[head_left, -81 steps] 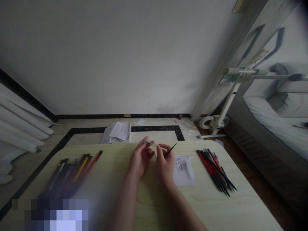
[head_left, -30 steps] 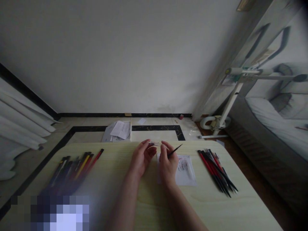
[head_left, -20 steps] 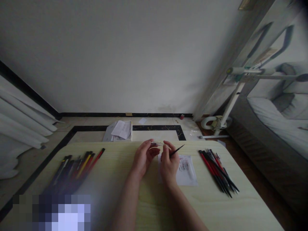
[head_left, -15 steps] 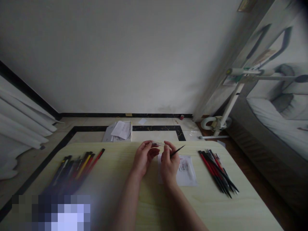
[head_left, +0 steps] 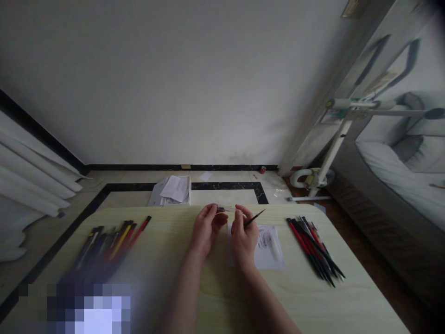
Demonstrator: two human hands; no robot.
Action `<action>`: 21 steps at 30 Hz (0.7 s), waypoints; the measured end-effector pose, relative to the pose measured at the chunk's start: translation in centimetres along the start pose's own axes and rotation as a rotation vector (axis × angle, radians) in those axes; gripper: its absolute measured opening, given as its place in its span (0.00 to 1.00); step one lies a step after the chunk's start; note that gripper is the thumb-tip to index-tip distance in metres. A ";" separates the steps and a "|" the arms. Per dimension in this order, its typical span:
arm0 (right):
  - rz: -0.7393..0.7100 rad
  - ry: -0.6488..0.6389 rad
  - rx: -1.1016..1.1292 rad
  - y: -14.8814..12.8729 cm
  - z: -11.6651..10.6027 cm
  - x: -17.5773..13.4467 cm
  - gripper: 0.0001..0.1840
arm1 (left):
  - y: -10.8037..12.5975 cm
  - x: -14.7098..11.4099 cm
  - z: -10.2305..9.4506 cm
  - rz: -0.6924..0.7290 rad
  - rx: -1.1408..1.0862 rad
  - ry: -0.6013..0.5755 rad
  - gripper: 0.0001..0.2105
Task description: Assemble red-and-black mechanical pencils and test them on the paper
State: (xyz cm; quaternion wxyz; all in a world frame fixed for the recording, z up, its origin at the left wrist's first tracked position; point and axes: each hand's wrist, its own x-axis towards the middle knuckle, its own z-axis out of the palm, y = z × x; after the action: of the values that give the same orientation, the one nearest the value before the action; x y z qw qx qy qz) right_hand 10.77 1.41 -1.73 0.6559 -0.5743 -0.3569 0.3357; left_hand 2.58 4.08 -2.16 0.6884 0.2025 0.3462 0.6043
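Above the table's far edge, my left hand (head_left: 207,227) pinches the dark end of a slim pen-like piece with a clear section (head_left: 224,209). The clear part points right, toward my right hand (head_left: 244,236), whose thumb and forefinger are closed at its other end. A thin black stick with a pointed tip (head_left: 257,216) is also held in my right hand, slanting up to the right; whether it is a pen or a brush I cannot tell. Beneath that hand lies a white sheet with dark scribbles (head_left: 274,255).
Red and black slim sticks (head_left: 311,250) lie in a bunch at the table's right. Several pens (head_left: 118,239), red, yellow and dark, lie at the left, partly blurred. Beyond the wooden table (head_left: 167,278), papers fill a box (head_left: 175,190) on the floor. White exercise equipment (head_left: 330,153) stands right.
Both hands have shifted very slightly left with the clear piece and the black stick. Their grips look the same, and the things on the table have not moved.
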 end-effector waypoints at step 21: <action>-0.011 -0.067 0.079 -0.5 0.2 -0.2 0.16 | 0.5 -0.2 -0.1 -0.078 -0.074 -0.055 0.08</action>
State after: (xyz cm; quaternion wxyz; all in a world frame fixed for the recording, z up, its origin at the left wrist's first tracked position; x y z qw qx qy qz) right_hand 10.51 1.25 -1.23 0.6676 -0.5345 -0.3680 0.3649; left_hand 2.15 4.00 -1.79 0.7276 0.1799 0.3122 0.5837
